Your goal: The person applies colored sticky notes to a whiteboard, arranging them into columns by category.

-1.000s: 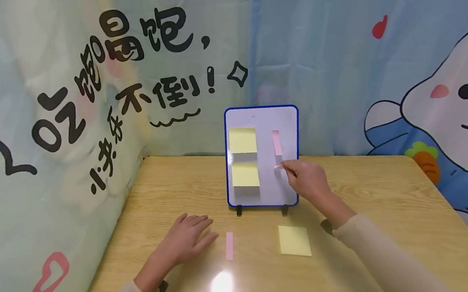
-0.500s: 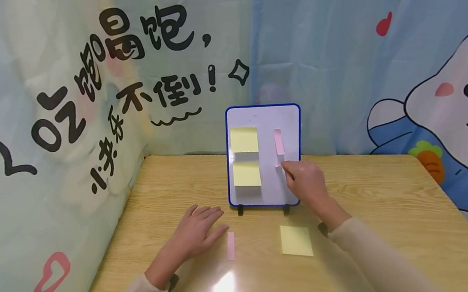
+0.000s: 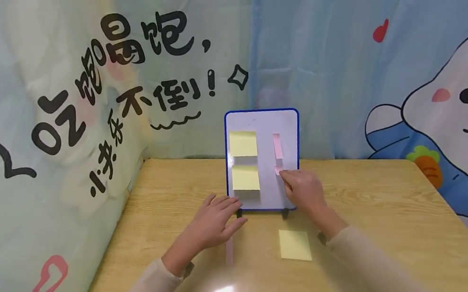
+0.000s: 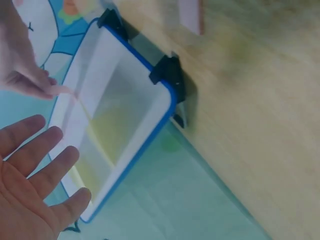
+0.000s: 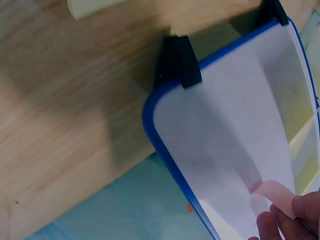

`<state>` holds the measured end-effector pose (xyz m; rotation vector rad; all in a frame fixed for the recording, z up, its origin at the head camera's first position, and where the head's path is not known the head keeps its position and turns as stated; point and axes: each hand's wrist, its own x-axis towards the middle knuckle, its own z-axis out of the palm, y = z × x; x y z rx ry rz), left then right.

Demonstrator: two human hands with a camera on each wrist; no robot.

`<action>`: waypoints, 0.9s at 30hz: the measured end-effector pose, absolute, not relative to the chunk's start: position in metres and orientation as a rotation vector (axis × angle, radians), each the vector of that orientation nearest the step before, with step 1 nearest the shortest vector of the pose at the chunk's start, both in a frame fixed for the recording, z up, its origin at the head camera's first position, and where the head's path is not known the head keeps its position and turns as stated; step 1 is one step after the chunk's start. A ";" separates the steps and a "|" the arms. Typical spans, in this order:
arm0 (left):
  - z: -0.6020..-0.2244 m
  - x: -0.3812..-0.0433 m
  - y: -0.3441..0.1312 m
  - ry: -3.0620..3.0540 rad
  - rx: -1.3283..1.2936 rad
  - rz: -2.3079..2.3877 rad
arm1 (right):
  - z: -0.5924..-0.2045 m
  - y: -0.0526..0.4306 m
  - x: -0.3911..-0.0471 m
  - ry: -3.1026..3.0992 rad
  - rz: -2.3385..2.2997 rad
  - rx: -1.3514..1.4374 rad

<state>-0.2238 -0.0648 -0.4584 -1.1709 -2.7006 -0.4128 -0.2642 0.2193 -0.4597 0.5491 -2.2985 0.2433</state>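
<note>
A small whiteboard (image 3: 268, 192) with a blue frame stands tilted back on black feet. My right hand (image 3: 305, 192) pinches a pink sticky strip (image 5: 276, 194) between thumb and fingers; its far end meets the board and the strip bows outward. Above it, another pink strip (image 3: 277, 146) is stuck to the board. Two yellow sticky notes (image 3: 243, 143) hang one over the other on the left half. My left hand (image 3: 209, 222), fingers straight and spread, hovers by the board's lower left corner, holding nothing. It partly hides a pink strip pad (image 3: 229, 252) on the table.
A yellow sticky note pad (image 3: 295, 245) lies on the wooden table (image 3: 371, 226) in front of the board. Printed fabric curtains (image 3: 311, 61) rise behind and to the left of the table. One black foot (image 5: 179, 61) juts forward under the board.
My left hand has moved right and forward, to the board's lower left corner. The right hand has shifted slightly down along the board, and more of the pinched strip shows.
</note>
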 end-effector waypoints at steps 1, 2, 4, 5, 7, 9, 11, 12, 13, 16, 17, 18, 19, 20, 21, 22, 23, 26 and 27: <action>-0.457 -0.225 -0.061 -2.695 -1.178 -0.406 | -0.461 0.219 -0.263 -2.307 0.247 0.547; -0.456 -0.227 -0.058 -2.691 -1.183 -0.397 | -0.463 0.219 -0.261 -2.316 0.252 0.548; -0.453 -0.232 -0.050 -2.680 -1.198 -0.371 | -0.465 0.218 -0.259 -2.337 0.266 0.546; -0.451 -0.234 -0.046 -2.677 -1.204 -0.347 | -0.466 0.218 -0.258 -2.344 0.272 0.542; -0.448 -0.239 -0.037 -2.679 -1.214 -0.298 | -0.468 0.218 -0.257 -2.363 0.283 0.533; -0.443 -0.244 -0.028 -2.687 -1.231 -0.243 | -0.470 0.217 -0.256 -2.376 0.281 0.529; -0.440 -0.250 -0.018 -2.712 -1.245 -0.179 | -0.473 0.217 -0.255 -2.387 0.276 0.529; -0.439 -0.253 -0.013 -2.724 -1.256 -0.151 | -0.474 0.217 -0.254 -2.392 0.274 0.527; -0.438 -0.256 -0.008 -2.732 -1.265 -0.119 | -0.475 0.217 -0.254 -2.394 0.273 0.529; -0.440 -0.267 0.009 -2.761 -1.303 -0.030 | -0.478 0.217 -0.254 -2.401 0.272 0.526; -0.441 -0.271 0.014 -2.766 -1.318 0.003 | -0.479 0.217 -0.254 -2.408 0.271 0.520; -0.441 -0.274 0.019 -2.770 -1.334 0.031 | -0.479 0.218 -0.253 -2.418 0.266 0.514; -0.442 -0.278 0.024 -2.774 -1.348 0.066 | -0.480 0.218 -0.253 -2.431 0.261 0.508; -0.443 -0.281 0.029 -2.779 -1.362 0.093 | -0.480 0.218 -0.253 -2.446 0.257 0.503; -0.443 -0.285 0.033 -2.783 -1.373 0.117 | -0.480 0.218 -0.253 -2.464 0.255 0.496; -0.442 -0.287 0.037 -2.791 -1.373 0.139 | -0.480 0.218 -0.252 -2.483 0.252 0.488; -0.441 -0.290 0.040 -2.797 -1.374 0.157 | -0.480 0.218 -0.252 -2.500 0.256 0.481; -0.441 -0.298 0.047 -2.814 -1.353 0.202 | -0.479 0.217 -0.250 -2.544 0.268 0.461; -0.441 -0.300 0.048 -2.818 -1.346 0.225 | -0.479 0.217 -0.250 -2.554 0.264 0.456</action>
